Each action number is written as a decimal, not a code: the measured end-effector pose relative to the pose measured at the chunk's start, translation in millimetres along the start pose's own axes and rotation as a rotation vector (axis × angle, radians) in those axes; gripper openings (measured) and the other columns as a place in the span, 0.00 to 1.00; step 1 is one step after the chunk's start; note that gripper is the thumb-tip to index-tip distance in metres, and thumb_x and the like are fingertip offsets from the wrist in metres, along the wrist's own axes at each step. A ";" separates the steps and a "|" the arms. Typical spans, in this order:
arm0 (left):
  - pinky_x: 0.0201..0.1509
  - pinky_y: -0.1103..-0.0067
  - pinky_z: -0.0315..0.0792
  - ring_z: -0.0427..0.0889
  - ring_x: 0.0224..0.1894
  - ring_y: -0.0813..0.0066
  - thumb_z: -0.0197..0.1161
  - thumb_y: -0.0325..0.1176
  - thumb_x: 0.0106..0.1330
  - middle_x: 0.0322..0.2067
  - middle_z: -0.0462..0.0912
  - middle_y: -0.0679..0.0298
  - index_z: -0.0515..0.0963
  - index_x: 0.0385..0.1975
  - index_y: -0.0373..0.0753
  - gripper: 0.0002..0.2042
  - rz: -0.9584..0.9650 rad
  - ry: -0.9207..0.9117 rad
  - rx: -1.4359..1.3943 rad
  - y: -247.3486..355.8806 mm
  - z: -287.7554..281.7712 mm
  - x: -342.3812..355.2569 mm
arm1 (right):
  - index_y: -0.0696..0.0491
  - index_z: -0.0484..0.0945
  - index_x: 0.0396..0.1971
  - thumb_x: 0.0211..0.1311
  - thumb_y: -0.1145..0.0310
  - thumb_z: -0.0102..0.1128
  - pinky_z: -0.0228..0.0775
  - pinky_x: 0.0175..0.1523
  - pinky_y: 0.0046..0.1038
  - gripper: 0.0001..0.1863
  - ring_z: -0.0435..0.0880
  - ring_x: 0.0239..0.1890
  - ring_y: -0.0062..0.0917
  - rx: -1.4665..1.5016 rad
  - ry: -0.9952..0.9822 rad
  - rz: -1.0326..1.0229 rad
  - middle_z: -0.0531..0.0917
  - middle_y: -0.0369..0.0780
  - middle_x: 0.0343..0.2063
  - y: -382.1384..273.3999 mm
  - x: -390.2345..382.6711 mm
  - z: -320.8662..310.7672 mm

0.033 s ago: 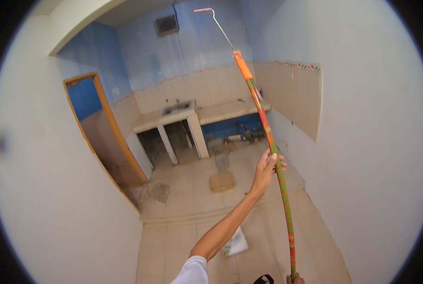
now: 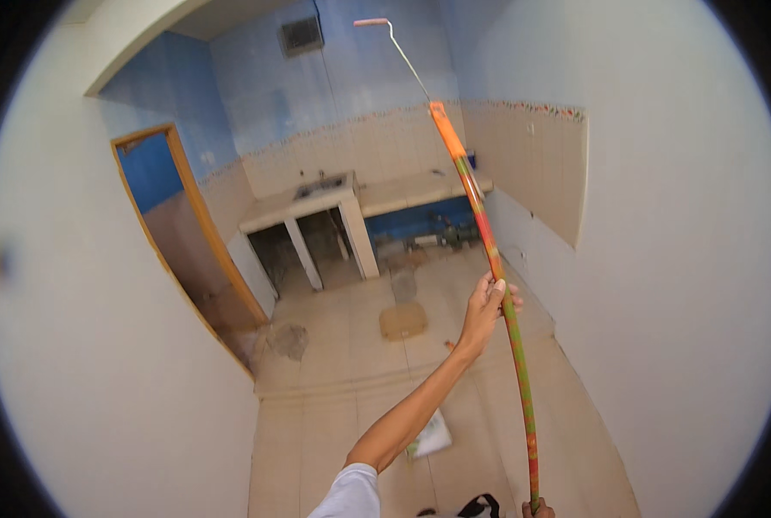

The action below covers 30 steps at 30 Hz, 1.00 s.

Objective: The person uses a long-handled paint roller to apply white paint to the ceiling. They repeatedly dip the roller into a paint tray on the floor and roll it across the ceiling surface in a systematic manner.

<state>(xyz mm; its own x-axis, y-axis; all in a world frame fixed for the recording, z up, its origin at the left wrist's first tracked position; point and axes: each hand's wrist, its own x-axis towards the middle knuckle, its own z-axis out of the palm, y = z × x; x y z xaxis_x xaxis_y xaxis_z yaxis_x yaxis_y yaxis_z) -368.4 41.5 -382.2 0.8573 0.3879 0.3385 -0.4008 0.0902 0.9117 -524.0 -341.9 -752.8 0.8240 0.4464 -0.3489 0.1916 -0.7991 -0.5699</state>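
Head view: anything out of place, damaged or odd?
Yes: a crumpled greyish sheet, flat tan rectangle and white-and-green packet lie scattered like litter on the beige tiled floor. The long red-and-green pole looks bowed, though the fisheye lens may cause that.

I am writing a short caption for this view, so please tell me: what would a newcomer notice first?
Probably the long multicoloured pole right of centre, held by the left hand midway and the right hand at the bottom edge. At its upper end, a small pinkish roller shows against the blue wall. Next, the orange-brown door frame at left.
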 end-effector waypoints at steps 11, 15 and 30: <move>0.42 0.68 0.82 0.82 0.33 0.69 0.50 0.42 0.76 0.34 0.75 0.60 0.62 0.43 0.40 0.11 -0.810 0.280 -0.299 -241.7 -22.2 -261.2 | 0.53 0.81 0.42 0.63 0.68 0.60 0.72 0.27 0.39 0.09 0.81 0.19 0.37 0.148 0.021 0.283 0.80 0.47 0.18 152.7 -156.1 40.2; 0.44 0.61 0.83 0.82 0.35 0.63 0.50 0.40 0.75 0.35 0.75 0.60 0.63 0.43 0.41 0.10 -1.044 0.450 -0.412 -308.9 -42.4 -338.4 | 0.51 0.81 0.46 0.63 0.70 0.59 0.72 0.28 0.40 0.12 0.82 0.20 0.39 0.207 -0.031 0.303 0.81 0.47 0.18 123.8 -220.1 -7.7; 0.46 0.59 0.79 0.82 0.39 0.64 0.49 0.34 0.76 0.38 0.76 0.60 0.60 0.64 0.51 0.19 -1.374 0.540 -0.384 -384.3 -78.8 -473.5 | 0.40 0.67 0.68 0.63 0.73 0.53 0.73 0.33 0.41 0.31 0.84 0.28 0.43 -0.237 -0.364 0.071 0.84 0.50 0.26 -75.0 -157.7 20.3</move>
<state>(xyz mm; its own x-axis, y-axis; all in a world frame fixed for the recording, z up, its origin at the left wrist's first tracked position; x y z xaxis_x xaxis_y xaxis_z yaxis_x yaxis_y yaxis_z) -645.8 -104.5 -911.1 0.4414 0.0779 -0.8939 0.4530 0.8406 0.2969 -679.2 -344.2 -670.2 0.6061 0.4663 -0.6443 0.2935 -0.8841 -0.3636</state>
